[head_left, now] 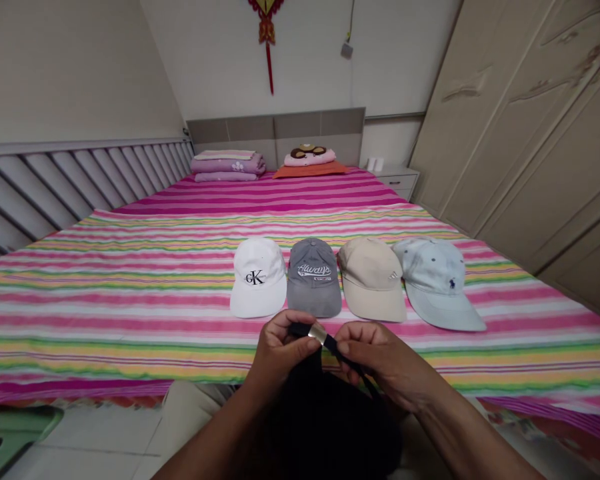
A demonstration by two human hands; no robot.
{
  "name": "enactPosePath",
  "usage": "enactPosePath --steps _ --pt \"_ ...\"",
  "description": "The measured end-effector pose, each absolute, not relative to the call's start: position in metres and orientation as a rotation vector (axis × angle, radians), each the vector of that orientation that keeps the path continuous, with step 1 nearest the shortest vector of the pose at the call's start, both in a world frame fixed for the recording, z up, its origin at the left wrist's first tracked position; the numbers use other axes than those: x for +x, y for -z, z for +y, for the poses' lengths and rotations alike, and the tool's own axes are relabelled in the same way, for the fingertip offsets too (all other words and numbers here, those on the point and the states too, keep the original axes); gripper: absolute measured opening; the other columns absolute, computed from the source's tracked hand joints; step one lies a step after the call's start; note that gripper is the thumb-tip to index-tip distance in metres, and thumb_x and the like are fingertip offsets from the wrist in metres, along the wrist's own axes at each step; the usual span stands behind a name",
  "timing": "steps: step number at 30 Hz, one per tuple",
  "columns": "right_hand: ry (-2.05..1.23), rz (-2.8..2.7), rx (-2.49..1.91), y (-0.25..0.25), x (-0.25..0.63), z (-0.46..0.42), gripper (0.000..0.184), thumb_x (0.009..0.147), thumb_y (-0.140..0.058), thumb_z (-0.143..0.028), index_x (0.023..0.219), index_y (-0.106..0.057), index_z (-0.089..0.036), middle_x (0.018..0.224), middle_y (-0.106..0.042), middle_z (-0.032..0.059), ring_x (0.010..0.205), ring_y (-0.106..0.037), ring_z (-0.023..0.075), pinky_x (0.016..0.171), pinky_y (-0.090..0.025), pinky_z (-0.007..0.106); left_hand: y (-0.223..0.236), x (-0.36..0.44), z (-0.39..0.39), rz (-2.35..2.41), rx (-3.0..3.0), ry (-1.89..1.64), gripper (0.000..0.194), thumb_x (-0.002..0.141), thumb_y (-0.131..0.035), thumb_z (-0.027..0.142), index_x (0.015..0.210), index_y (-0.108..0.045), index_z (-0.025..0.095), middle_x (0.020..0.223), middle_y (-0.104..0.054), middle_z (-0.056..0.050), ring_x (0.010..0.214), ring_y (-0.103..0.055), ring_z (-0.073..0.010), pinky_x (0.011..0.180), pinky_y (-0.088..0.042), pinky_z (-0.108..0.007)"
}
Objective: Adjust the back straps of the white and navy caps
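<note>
A black cap [337, 420] hangs below my hands at the near edge of the bed, its back strap stretched between them. My left hand [279, 347] is closed on the strap beside a silver metal buckle [317, 333], with the thumb against the buckle. To the right of the buckle, my right hand [377, 353] pinches the black strap. Beyond my hands a row of caps lies on the bed: a white cap [259, 277], a grey cap [314, 277], a beige cap [371, 280] and a light blue cap [441, 283].
The caps lie on a striped bedspread [130, 287]. Folded bedding [227, 167] and a pink pillow [309, 158] are by the headboard [245, 130]. A slatted rail [80, 177] borders the left side, a wardrobe [505, 133] the right. A green stool [25, 433] stands at lower left.
</note>
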State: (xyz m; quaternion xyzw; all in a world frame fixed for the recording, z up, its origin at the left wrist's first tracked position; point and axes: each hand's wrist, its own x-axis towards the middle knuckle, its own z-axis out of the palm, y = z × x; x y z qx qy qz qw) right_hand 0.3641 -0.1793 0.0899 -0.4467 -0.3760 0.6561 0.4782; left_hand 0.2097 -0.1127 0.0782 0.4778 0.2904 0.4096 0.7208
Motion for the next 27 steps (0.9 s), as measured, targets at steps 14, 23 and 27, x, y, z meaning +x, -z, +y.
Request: enactPosePath --steps 14,23,27 --pt "-1.565 -0.93 -1.144 -0.09 0.364 -0.17 0.023 0.067 -0.067 -0.032 0.064 -0.056 -0.013 0.042 -0.05 -0.0056 0.033 -0.037 0.0026 0.033 -0.025 0.014 -0.084 0.208 -0.11 0.601 0.937 -0.745 0.025 0.059 -0.072 0.031 0.07 -0.058 0.013 0.063 -0.065 -0.002 0.053 -0.056 -0.0109 0.053 -0.041 -0.022" --pt "-1.564 -0.947 -1.152 -0.09 0.365 -0.167 0.024 0.065 -0.068 -0.033 0.063 -0.056 -0.012 0.044 -0.051 -0.0055 0.035 -0.039 0.0017 0.034 -0.026 0.013 -0.082 0.205 -0.1 0.653 0.956 -0.487 0.02 0.063 -0.07 0.027 0.064 -0.055 0.013 0.052 -0.054 0.003 0.044 -0.045 -0.0058 0.044 -0.031 -0.018" --pt "-1.617 -0.956 -1.115 -0.087 0.367 -0.169 0.024 0.07 -0.064 -0.035 0.068 -0.057 -0.013 0.049 -0.052 -0.0043 0.037 -0.041 0.0027 0.038 -0.029 0.015 -0.08 0.205 -0.098 0.615 0.935 -0.487 0.016 0.061 -0.069 0.022 0.062 -0.057 0.012 0.054 -0.057 0.0 0.046 -0.049 -0.0078 0.047 -0.034 -0.02"
